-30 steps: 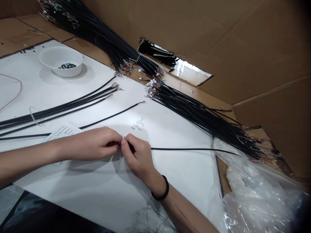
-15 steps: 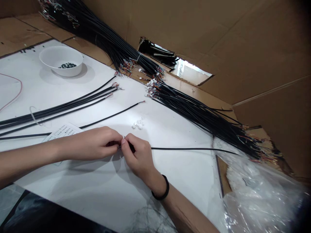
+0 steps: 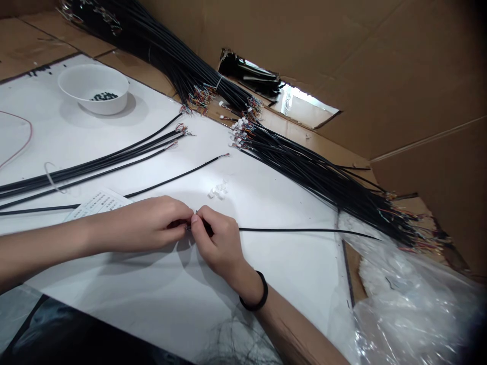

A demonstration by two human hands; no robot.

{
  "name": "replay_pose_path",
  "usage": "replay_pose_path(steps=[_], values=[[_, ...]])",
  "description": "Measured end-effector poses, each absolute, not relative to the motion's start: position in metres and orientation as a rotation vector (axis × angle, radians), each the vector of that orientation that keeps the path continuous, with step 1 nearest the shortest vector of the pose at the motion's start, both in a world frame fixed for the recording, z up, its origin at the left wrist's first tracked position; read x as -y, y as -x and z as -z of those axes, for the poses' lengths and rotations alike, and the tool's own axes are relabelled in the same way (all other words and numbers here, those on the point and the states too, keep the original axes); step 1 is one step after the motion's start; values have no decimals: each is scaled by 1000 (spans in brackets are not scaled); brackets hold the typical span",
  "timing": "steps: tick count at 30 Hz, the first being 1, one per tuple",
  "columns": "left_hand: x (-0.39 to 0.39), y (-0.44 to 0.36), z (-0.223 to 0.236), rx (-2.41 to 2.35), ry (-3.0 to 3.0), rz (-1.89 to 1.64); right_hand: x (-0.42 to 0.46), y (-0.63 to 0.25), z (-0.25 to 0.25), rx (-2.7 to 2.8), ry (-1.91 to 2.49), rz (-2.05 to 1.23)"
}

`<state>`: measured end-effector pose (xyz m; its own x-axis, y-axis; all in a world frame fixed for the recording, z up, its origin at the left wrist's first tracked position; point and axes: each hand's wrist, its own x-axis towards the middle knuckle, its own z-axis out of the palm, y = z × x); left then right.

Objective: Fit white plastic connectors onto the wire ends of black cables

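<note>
A thin black cable (image 3: pixel 289 229) runs from the right into my right hand (image 3: pixel 216 238), which is closed around its end. My left hand (image 3: pixel 163 223) meets it fingertip to fingertip and pinches at the wire end; what exactly lies between those fingers is mostly hidden. Just beyond my hands, a small pile of white connector housings (image 3: pixel 218 190) rests on the white tabletop (image 3: pixel 289 284). A printed paper sheet (image 3: pixel 99 203) lies partly under my left forearm.
Loose black cables (image 3: pixel 114 154) with bared wires stretch across the left. A white bowl (image 3: pixel 114 86) holds small dark pieces. Bundled cables (image 3: pixel 300 172) lie along the cardboard wall (image 3: pixel 380 76), some ending in white connectors. A clear plastic bag (image 3: pixel 411 314) sits at the right.
The view has shifted slightly, so the surroundings appear a little higher. Both hands keep nearly the same closed pose, fingertips together at the cable end.
</note>
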<state>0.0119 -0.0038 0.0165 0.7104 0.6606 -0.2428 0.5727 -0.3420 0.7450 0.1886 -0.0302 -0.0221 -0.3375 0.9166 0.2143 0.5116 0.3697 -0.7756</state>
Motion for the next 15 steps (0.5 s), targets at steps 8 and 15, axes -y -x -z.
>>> replay_pose_path(steps=[8, 15], values=[[5, -12, -17, -944, -2069, -133, 30, -188, 21, 1986, 1238, -813], [4, -12, -17, -949, -2057, -120, 30, -189, 21, 1985, 1236, -811]])
